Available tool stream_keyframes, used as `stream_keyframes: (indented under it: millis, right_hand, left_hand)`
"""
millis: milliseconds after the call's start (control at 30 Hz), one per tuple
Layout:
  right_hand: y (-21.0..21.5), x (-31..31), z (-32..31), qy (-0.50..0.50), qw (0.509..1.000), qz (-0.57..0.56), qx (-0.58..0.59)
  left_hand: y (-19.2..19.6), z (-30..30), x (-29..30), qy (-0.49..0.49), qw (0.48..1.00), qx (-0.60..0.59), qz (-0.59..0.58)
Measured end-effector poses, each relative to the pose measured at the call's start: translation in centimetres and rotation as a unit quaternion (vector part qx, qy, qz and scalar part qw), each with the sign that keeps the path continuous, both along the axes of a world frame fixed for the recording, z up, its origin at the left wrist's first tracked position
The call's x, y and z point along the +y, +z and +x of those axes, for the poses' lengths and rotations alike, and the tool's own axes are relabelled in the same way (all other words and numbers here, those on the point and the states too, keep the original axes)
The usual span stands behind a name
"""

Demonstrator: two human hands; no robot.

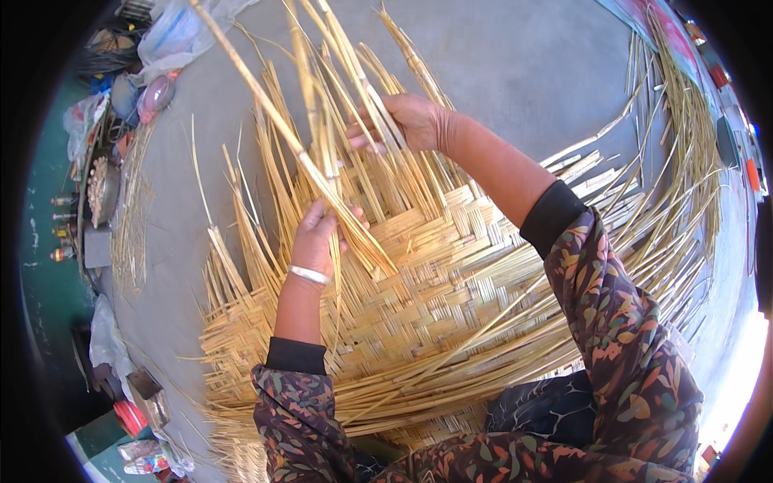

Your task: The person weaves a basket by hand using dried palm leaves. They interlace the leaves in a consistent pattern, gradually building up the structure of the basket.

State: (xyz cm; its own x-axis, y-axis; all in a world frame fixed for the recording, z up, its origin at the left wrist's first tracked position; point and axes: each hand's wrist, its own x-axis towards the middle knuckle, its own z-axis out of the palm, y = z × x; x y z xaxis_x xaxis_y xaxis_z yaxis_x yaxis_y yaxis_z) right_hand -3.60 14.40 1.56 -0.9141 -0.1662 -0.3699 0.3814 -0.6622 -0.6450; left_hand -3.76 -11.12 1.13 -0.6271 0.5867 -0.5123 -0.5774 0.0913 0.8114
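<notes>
A woven mat of split reeds [451, 294] lies in front of me, its plaited part in the middle and loose strip ends fanning out at the far side. My left hand [314, 241], with a silver bracelet on the wrist, is closed round long reed strips [270, 105] that slant up to the far left. Farther off, my right hand [415, 121] reaches across from the right. Its fingers are wrapped round several raised reed strips [354, 68], which partly hide them. The lower ends of the left hand's strips lie over the weave.
A bundle of loose reeds [692, 185] curves along the right on the grey floor [515, 64]. Thinner reeds [133, 217] lie at the left. Plastic bags [173, 40], a pan [103, 189] and other household items line the left edge. Long strips [451, 378] cross the mat's near side.
</notes>
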Motion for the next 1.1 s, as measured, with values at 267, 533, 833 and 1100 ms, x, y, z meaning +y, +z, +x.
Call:
stream_keyframes:
  millis: [267,533,833,1100]
  right_hand:
    - [-0.6,0.5,0.0,-0.001,0.996,0.023,0.087]
    - [0.6,-1.9,0.7,0.018,0.999,0.027,0.035]
    - [-1.4,-1.9,-0.2,0.084,0.995,0.041,-0.019]
    - [-1.7,-1.5,-1.5,0.003,0.99,0.139,-0.008]
  left_hand:
    - [0.3,-0.6,0.6,-0.072,0.997,0.016,-0.026]
    - [-0.9,1.6,1.0,0.113,0.993,0.016,-0.036]
    - [0.4,1.4,1.4,0.022,0.998,-0.041,-0.044]
    - [0.0,-0.4,0.5,-0.125,0.991,-0.044,0.003]
